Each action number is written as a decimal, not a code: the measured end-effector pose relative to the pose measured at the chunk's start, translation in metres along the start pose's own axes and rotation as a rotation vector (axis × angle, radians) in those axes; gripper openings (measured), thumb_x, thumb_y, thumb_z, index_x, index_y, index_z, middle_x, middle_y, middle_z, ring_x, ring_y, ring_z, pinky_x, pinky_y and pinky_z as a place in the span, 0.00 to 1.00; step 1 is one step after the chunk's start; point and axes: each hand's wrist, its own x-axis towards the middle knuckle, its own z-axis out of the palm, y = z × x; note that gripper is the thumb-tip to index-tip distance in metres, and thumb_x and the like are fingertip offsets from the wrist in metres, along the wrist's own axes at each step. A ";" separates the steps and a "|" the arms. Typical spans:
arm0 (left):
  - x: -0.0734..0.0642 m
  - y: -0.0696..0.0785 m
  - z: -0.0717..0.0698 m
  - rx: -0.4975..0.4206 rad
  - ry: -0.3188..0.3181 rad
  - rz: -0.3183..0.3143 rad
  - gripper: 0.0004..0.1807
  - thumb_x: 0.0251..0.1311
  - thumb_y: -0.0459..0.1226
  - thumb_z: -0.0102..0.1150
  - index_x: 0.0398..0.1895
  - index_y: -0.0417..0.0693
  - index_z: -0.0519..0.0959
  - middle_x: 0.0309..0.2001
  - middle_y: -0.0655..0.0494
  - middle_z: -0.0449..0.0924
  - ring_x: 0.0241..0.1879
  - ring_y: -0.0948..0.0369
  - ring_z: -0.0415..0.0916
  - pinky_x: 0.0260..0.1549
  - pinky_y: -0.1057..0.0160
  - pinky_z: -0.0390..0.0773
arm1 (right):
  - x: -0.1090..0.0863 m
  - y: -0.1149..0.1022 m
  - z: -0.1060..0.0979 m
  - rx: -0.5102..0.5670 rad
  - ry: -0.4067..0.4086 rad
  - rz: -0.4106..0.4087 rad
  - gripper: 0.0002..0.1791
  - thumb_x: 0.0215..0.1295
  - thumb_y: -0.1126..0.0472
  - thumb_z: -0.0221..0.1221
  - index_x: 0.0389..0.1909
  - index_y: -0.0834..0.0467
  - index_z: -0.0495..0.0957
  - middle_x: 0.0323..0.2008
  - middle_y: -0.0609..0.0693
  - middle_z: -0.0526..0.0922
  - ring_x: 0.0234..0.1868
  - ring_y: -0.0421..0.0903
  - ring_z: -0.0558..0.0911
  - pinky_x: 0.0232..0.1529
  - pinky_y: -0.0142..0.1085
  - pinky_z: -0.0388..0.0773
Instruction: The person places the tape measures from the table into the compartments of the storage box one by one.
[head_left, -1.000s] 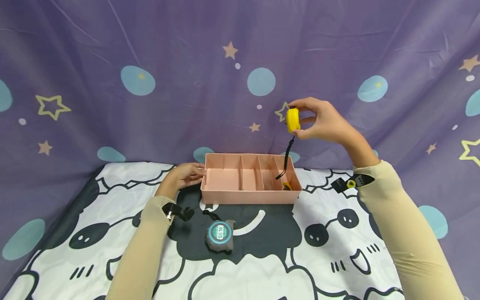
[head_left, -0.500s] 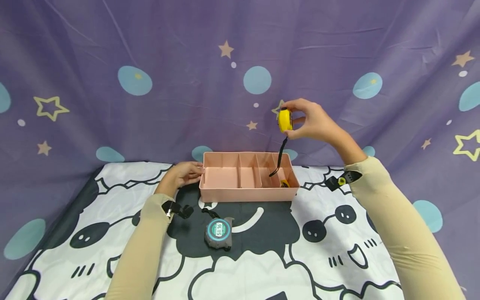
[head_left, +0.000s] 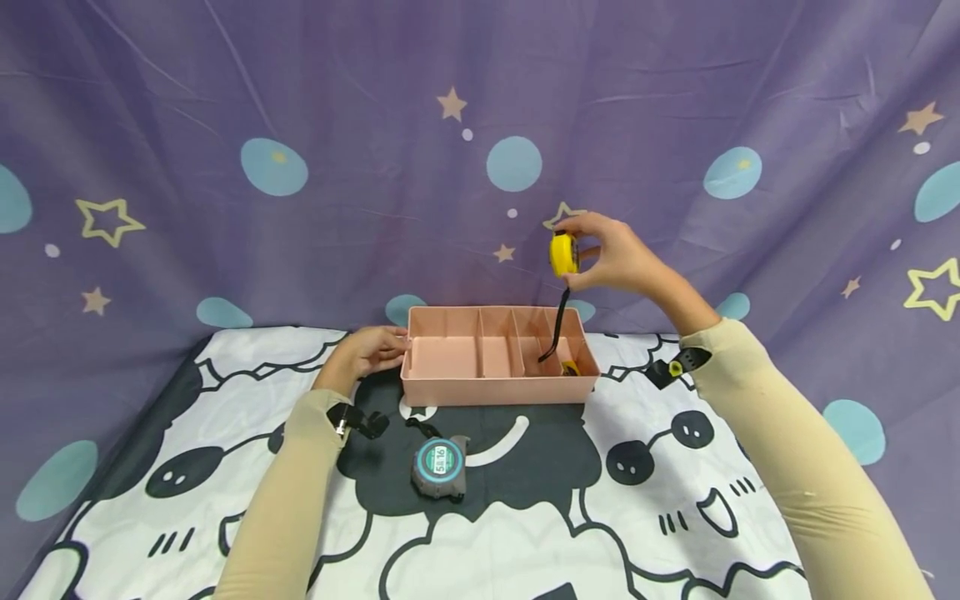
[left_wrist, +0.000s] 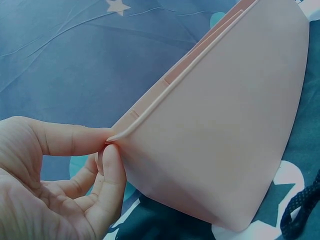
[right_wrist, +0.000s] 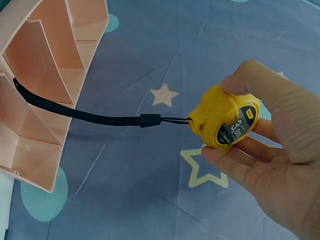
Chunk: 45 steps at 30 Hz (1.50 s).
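Note:
My right hand holds a small yellow tape measure between thumb and fingers, raised above the right part of a pink divided box. From the tape measure a black wrist strap hangs down, its lower end overlapping the box's compartments in the head view. At the box's left end, my left hand pinches the rim corner with thumb and finger, as the left wrist view shows. Inside the rightmost compartment lies a yellow-and-black object, mostly hidden by the front wall.
In front of the box, a grey tape measure with a blue-ringed face and a black strap lies on the cartoon-print cloth. A purple curtain with stars and dots hangs right behind the box.
My right hand has carried the yellow tape measure a little to the left, then slightly downward toward the box. My left hand stays at the box's left end.

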 end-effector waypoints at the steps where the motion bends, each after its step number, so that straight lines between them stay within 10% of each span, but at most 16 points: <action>1: 0.000 0.000 0.000 -0.001 0.000 0.000 0.30 0.70 0.25 0.51 0.73 0.35 0.58 0.31 0.62 0.80 0.33 0.68 0.79 0.34 0.73 0.82 | 0.000 0.000 0.001 -0.001 -0.002 0.000 0.39 0.49 0.72 0.72 0.66 0.65 0.73 0.61 0.57 0.77 0.61 0.54 0.78 0.56 0.50 0.84; 22: 0.001 -0.002 -0.001 -0.025 -0.004 -0.001 0.26 0.71 0.25 0.50 0.70 0.38 0.60 0.30 0.62 0.81 0.30 0.69 0.79 0.32 0.74 0.82 | 0.006 0.008 0.019 -0.011 -0.019 -0.005 0.39 0.49 0.69 0.73 0.66 0.65 0.73 0.58 0.57 0.79 0.58 0.53 0.79 0.54 0.47 0.86; 45: -0.002 -0.001 0.000 -0.047 -0.005 -0.010 0.32 0.69 0.25 0.52 0.75 0.36 0.56 0.29 0.61 0.81 0.31 0.68 0.79 0.32 0.73 0.83 | 0.020 0.014 0.032 -0.057 -0.213 0.063 0.39 0.50 0.69 0.73 0.66 0.66 0.73 0.54 0.61 0.79 0.48 0.56 0.83 0.48 0.42 0.87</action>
